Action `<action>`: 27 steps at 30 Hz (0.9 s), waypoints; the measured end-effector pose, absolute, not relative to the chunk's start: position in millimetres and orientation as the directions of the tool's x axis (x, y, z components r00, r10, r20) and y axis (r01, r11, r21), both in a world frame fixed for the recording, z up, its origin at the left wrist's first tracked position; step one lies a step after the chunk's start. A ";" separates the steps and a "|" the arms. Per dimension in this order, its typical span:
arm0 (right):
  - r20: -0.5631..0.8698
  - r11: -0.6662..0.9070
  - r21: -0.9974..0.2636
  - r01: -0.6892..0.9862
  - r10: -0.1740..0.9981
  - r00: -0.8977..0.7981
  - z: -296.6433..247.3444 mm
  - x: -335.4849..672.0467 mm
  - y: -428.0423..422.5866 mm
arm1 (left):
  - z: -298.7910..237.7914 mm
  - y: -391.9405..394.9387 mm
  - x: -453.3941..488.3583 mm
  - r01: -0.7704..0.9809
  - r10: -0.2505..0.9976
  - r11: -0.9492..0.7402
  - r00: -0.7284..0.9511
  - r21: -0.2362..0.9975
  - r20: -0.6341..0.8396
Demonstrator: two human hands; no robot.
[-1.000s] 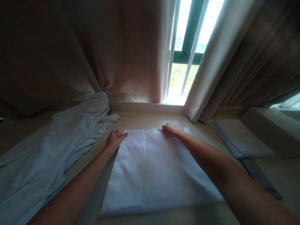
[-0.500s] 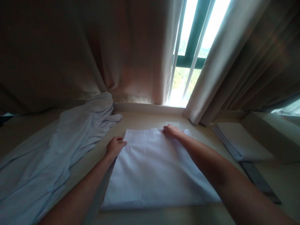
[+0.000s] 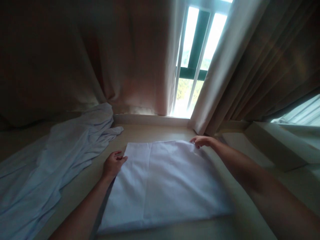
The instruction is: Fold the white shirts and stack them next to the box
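Note:
A folded white cloth (image 3: 165, 180) lies flat before me, with a crease running down its left part. My left hand (image 3: 113, 165) is at its left edge near the far corner; the fingers are loosely curled and apart from the thumb, whose tip touches the edge. At the far right corner, my right hand (image 3: 201, 141) has its fingers bent down and closed on the cloth's edge. The fingertips there are partly hidden, and the cloth's right side is a little blurred.
A crumpled white cloth (image 3: 67, 150) spreads along the left. Another folded white cloth (image 3: 246, 146) lies at right beside a pale box-like block (image 3: 275, 146), partly behind my forearm. Brown curtains (image 3: 140, 66) hang at the back around a bright window (image 3: 192, 50).
My right hand has moved right along the far edge to the corner, and the cloth there now lies spread flatter. My left hand's fingers have loosened at the left edge. The view has shifted slightly.

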State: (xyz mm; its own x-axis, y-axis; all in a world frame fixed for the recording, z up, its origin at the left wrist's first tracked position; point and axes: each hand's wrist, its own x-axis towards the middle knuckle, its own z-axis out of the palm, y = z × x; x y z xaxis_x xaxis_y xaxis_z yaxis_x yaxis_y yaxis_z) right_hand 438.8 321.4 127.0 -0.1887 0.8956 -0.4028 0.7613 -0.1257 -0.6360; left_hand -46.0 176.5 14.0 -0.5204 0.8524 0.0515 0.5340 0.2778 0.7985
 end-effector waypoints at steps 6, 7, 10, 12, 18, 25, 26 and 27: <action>-0.404 -0.002 -0.685 0.728 0.833 -0.378 124.0 447.5 322.2 | 10.0 177.1 -48.7 0.548 0.860 0.267 -0.507 0.793 0.061; -0.384 0.014 -0.695 0.719 0.838 -0.388 125.8 446.8 322.5 | 9.3 177.1 -49.1 0.552 0.860 0.268 -0.507 0.790 0.062; -0.334 0.046 -0.703 0.710 0.860 -0.386 129.4 443.2 323.8 | 8.4 176.8 -49.3 0.569 0.859 0.261 -0.506 0.780 0.081; -0.304 0.053 -0.687 0.724 0.884 -0.354 129.2 441.7 325.9 | 9.8 176.1 -48.3 0.576 0.858 0.259 -0.506 0.775 0.089; -0.298 -0.013 -0.661 0.751 0.922 -0.246 122.0 458.1 332.4 | 16.5 173.9 -43.7 0.571 0.857 0.259 -0.508 0.779 0.088; -0.426 -0.340 -0.667 0.663 0.904 0.034 100.8 501.7 319.5 | 14.8 173.5 -43.9 0.549 0.861 0.264 -0.505 0.793 0.063; -0.420 -0.353 -0.665 0.659 0.905 0.061 96.8 504.3 317.5 | 14.8 173.3 -43.8 0.554 0.861 0.268 -0.504 0.789 0.061; -0.400 -0.346 -0.665 0.661 0.913 0.076 92.8 505.5 316.0 | 15.1 173.0 -43.6 0.559 0.860 0.273 -0.506 0.783 0.061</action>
State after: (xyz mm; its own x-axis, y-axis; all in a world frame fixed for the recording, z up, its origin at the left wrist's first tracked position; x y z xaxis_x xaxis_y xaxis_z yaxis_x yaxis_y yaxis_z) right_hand 505.5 316.0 92.8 0.0755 0.9134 -0.4000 0.6614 -0.3461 -0.6654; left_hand -43.6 173.0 15.1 -0.5060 0.8604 0.0613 0.5588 0.2729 0.7831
